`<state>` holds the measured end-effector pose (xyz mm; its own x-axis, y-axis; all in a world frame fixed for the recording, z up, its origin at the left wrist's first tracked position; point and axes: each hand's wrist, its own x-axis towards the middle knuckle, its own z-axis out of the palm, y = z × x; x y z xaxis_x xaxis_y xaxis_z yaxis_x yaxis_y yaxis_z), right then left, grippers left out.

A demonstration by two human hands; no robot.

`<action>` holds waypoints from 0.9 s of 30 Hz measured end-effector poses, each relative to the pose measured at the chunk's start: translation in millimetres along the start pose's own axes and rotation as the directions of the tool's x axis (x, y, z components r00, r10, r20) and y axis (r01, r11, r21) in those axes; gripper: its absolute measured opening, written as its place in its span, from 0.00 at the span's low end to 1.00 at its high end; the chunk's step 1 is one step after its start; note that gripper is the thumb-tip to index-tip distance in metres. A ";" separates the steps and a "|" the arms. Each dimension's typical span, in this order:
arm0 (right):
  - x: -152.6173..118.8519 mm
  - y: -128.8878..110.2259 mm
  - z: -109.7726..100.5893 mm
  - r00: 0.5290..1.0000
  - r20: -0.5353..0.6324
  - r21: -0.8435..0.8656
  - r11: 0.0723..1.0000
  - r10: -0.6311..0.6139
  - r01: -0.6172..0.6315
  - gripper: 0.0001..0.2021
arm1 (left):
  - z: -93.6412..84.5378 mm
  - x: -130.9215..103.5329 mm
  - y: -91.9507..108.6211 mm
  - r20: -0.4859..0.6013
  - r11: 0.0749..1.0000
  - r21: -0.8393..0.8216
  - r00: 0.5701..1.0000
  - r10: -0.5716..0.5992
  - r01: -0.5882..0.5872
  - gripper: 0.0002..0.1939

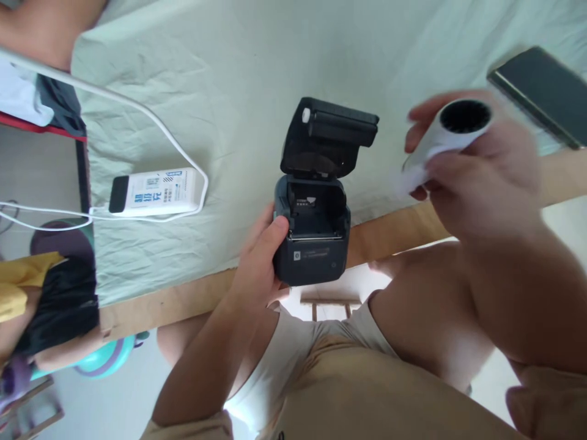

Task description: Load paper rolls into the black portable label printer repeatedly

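Note:
My left hand [259, 260] grips the left side of a black label printer [312, 260], its thumb on the upper edge. The printer's lid [321, 140] is swung up, and its inner bay shows no roll inside. Over to the right, my right hand [481, 159], partly blurred, is closed round a white paper roll [440, 143] with a dark hollow core. The roll is tilted, its core end facing up, and it is held apart from the printer.
A white power bank [160, 192] with a white cable [137, 107] lies on the green cloth [238, 73] at left. A dark phone [543, 91] rests at the right. The table has a wooden edge [183, 296]. Another person's arm [46, 27] is at top left.

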<state>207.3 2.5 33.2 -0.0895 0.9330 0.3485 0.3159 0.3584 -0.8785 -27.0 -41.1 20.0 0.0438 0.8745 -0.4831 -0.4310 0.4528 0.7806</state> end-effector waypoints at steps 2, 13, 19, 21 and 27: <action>0.6 19.9 -0.4 1.000 -0.003 -0.135 0.991 -0.006 0.006 0.06 | -0.2 -1.2 0.8 -0.016 1.000 0.004 1.000 0.006 -0.006 0.19; -5.0 39.9 -4.6 0.997 0.068 -0.598 0.801 0.022 0.023 0.21 | 3.4 -1.1 1.0 -0.062 0.996 0.092 0.998 0.003 0.002 0.15; -4.6 44.0 -55.9 0.859 -0.156 -0.521 0.779 -0.488 0.348 0.19 | 4.7 -2.5 3.0 -0.068 0.999 0.049 0.998 -0.004 0.008 0.17; -1.6 56.2 -76.0 0.856 -0.208 -0.594 0.756 -0.473 0.273 0.19 | 4.8 -2.6 3.0 -0.079 1.000 0.010 0.997 -0.024 0.025 0.21; 8.2 85.7 -82.0 0.985 -0.173 -0.739 0.664 -0.020 -0.117 0.25 | 2.7 2.0 -0.4 -0.007 0.998 -0.039 0.998 0.057 -0.057 0.18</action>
<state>311.1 38.2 -12.4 0.0693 0.9062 0.4171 0.9178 0.1059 -0.3826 -24.4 -39.1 19.8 0.0125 0.8975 -0.4408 -0.4679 0.3948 0.7907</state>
